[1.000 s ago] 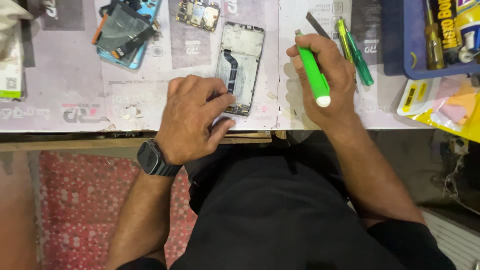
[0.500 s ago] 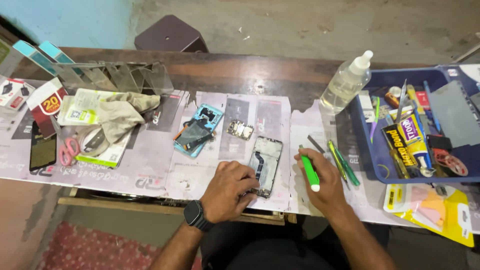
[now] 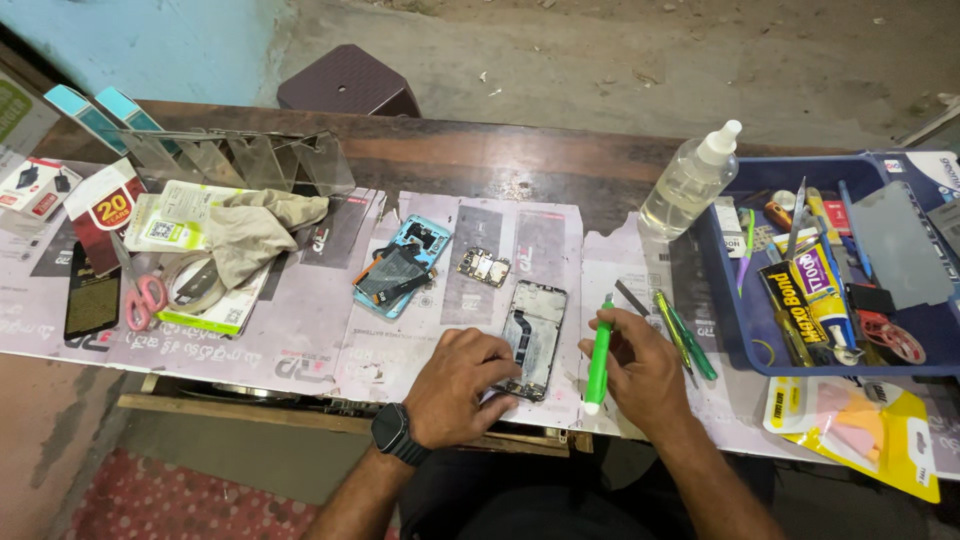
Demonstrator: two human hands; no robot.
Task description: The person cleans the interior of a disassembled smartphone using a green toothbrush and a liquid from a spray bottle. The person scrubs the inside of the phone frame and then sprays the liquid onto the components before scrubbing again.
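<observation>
- Phone frame (image 3: 533,338): an opened handset shell, dark inside with a pale metal rim, parts and a curved cable showing in its cavity. It lies flat on the paper-covered desk (image 3: 300,330), close to the near edge and about midway along it. Its long axis runs from the near edge toward the far edge, with the top end leaning slightly to the right.
- Left hand (image 3: 462,385): palm down, fingertips pressing the lower left side of the phone frame; it steadies the shell rather than closing round it. A black watch (image 3: 397,436) sits on the wrist.
- Right hand (image 3: 642,368): closed around a green tool (image 3: 599,352) with a white lower tip, just right of the frame. The tool stands nearly upright, its white end toward the near edge.
- Two green screwdrivers (image 3: 684,334): on the desk just right of the right hand.
- Blue phone back (image 3: 402,266) and small circuit board (image 3: 484,267): beyond the frame, toward the far edge.
- Clear bottle (image 3: 690,182) and blue tray (image 3: 735,320): toward the right end.
</observation>
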